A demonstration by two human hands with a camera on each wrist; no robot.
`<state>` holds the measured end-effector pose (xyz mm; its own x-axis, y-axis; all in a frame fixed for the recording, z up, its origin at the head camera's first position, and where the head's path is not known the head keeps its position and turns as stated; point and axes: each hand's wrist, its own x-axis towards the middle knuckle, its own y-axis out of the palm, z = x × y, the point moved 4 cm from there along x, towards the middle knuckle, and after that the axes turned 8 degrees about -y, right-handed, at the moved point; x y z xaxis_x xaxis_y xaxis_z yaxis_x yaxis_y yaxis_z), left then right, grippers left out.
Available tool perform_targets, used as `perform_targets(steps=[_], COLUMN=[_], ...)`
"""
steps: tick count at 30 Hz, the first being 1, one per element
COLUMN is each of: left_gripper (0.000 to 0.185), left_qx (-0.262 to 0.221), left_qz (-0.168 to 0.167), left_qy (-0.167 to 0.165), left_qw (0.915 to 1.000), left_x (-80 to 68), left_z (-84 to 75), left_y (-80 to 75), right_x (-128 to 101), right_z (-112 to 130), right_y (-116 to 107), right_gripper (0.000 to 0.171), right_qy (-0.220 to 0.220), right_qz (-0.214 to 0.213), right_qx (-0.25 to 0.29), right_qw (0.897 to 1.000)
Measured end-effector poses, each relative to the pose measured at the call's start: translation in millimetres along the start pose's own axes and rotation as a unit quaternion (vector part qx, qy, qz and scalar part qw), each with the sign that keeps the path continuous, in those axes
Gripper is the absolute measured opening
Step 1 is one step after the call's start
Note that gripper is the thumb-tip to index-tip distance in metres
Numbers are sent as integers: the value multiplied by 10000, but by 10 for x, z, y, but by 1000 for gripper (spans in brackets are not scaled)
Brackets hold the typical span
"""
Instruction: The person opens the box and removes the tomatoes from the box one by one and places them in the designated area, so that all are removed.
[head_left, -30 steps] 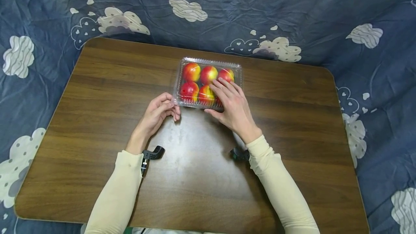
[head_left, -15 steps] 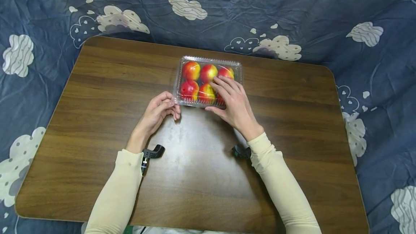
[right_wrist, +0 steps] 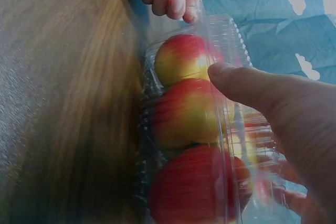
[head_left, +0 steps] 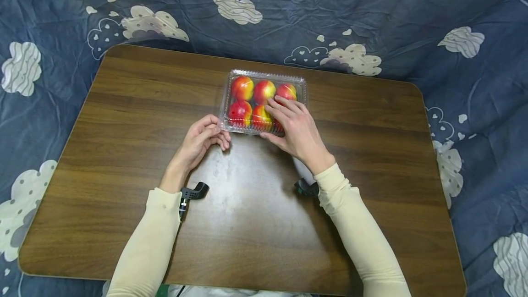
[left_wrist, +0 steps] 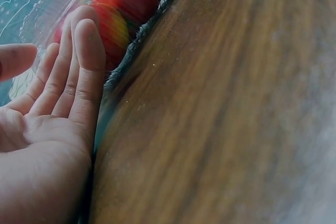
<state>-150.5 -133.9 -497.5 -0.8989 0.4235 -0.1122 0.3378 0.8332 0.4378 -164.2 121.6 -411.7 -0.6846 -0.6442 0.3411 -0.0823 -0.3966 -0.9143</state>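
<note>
A clear plastic clamshell box of red-and-yellow fruit, which look like apples or nectarines, lies closed toward the back of the table. At its near left corner my left hand pinches the plastic edge between thumb and index finger; the other fingers curve loosely below, as the right wrist view also shows. My right hand lies over the right part of the lid, fingers extended across the top, thumb at the near edge. It covers part of the front right fruit. Through the side, several fruit show in a row.
The brown wooden table has rounded corners. Behind and beside it hangs a blue cloth with white clouds. Both sleeved forearms reach in from the near edge, each with a black wrist camera mount.
Hands and box hold nearly the same place. The right hand's fingers have shifted slightly on the lid, and the whole head view has drifted a little.
</note>
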Motion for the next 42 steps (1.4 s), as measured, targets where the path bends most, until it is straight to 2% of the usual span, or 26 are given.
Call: perform_targets(steps=[6, 12, 21, 42], left_gripper=[11, 12, 12, 15], left_qx=[-119, -284, -217, -73], left_qz=[-16, -108, -338, -507], left_qy=[63, 112, -24, 41], left_qw=[9999, 9995, 9992, 9987], left_x=[-7, 15, 31, 36], left_z=[-3, 6, 12, 20], left_y=[-8, -3, 5, 22], right_x=[44, 57, 79, 90], right_z=[6, -10, -23, -18], right_y=[-12, 1, 18, 35], right_gripper=[70, 69, 67, 64], right_qy=[-159, -381, -559, -984], right_qz=[113, -33, -136, -307], right_qx=[-337, -514, -639, -921], right_qw=[9992, 9979, 9963, 9904])
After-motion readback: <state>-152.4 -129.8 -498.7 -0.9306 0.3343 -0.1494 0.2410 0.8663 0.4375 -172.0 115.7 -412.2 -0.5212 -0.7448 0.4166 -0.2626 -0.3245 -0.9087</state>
